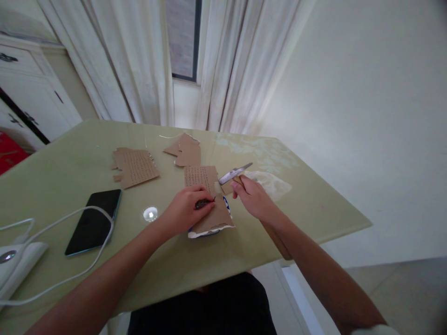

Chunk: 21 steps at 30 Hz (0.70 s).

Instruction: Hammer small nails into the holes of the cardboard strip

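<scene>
Head view: both hands on cardboard, cutting in hand.

I see the left hand pressed flat, fingers together, pinning a cardboard piece to the table; something small and dark sits under its fingertips, can't tell what. Right hand is closed round a knife, blade pointing up and away from the knuckles, just beyond the pinned piece. Beyond both hands lie three cut pieces, so I judge the cutting partly done, this piece still whole-ish. Phone and white cable off to the left hand's outer side.
</scene>
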Available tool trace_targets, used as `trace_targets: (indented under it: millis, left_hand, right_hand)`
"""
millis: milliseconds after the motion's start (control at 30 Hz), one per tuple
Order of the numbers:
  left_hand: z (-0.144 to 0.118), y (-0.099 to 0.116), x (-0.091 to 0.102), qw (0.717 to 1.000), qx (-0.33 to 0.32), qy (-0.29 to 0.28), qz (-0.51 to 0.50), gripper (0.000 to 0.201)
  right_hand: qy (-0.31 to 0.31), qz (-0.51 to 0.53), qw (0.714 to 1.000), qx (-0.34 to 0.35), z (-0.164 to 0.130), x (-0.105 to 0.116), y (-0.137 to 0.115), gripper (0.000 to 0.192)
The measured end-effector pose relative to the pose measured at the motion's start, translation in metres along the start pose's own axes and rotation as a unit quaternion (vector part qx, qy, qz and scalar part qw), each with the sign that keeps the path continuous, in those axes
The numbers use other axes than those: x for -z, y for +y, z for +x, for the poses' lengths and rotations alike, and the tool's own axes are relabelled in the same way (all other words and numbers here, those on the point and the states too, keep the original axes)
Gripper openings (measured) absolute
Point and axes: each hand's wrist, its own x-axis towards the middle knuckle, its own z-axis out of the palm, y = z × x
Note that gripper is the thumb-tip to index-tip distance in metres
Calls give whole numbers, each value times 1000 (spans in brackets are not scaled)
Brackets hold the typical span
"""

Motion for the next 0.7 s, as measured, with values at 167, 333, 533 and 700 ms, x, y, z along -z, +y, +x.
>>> trace_targets:
  millis: [167,333,533,700]
  left_hand:
    - [-1,0,0,1000,1,4,-5,17]
    - [-2,0,-1,1000,-2,11,9,15]
    - [-3,-2,-3,999,-10,28,22,15]
    - [-4,-2,-3,999,-5,37,18,16]
  right_hand:
    - [-37,142,988,-49,11,-25,22,28]
    - [-46,273,958,-80,4,-32,25,30]
    - [-63,397,911,-88,9,-34,27,33]
    - [-72,449,885,-99,9,-37,32,36]
